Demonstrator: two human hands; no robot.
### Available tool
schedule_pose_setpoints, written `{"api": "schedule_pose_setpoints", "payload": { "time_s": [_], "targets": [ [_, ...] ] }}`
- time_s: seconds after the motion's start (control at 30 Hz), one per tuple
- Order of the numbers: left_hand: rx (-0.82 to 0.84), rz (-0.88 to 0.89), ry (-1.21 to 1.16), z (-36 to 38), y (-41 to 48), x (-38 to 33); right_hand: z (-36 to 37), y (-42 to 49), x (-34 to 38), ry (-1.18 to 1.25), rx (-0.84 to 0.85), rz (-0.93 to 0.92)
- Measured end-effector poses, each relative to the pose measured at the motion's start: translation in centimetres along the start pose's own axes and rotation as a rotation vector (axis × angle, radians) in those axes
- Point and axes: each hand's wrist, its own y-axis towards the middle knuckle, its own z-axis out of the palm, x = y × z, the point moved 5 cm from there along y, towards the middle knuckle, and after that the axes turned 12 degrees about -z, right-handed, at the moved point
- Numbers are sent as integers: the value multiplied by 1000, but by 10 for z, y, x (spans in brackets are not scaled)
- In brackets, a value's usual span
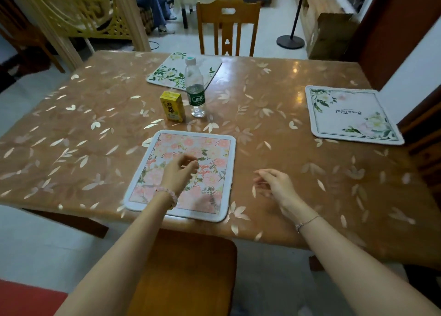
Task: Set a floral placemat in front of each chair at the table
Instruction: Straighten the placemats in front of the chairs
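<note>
A pink floral placemat [210,148] lies flat at the near edge of the table [71,134], above the near chair seat [186,275]. My left hand [179,172] hovers over this mat, fingers loosely curled, holding nothing. To the right of the mat, my right hand [274,184] hangs over bare tabletop, fingers apart and empty. A green-leaf placemat [167,73] lies at the far edge before the far chair [228,27]. A white placemat with pale flowers [350,115] lies at the right edge, by a dark chair [424,134] there.
A clear water bottle [195,86] and a yellow drink carton [172,105] stand mid-table, between the near and far mats. A lattice screen [78,10] stands at the back left, a lamp base [290,41] at the back right. A seated person's legs [160,8] show beyond.
</note>
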Motion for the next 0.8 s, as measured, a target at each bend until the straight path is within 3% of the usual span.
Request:
{"api": "schedule_pose_setpoints", "payload": {
  "time_s": [0.2,0.47,0.8],
  "targets": [
    [195,73,-67,111,-40,-55,-99,-19,23,-20,-157,-157],
    [345,79,-158,279,-112,-100,-284,-70,28,-14,-366,-213],
    [495,47,-254,465,-205,-119,-476,-126,8,-73,-438,-188]
  ]
}}
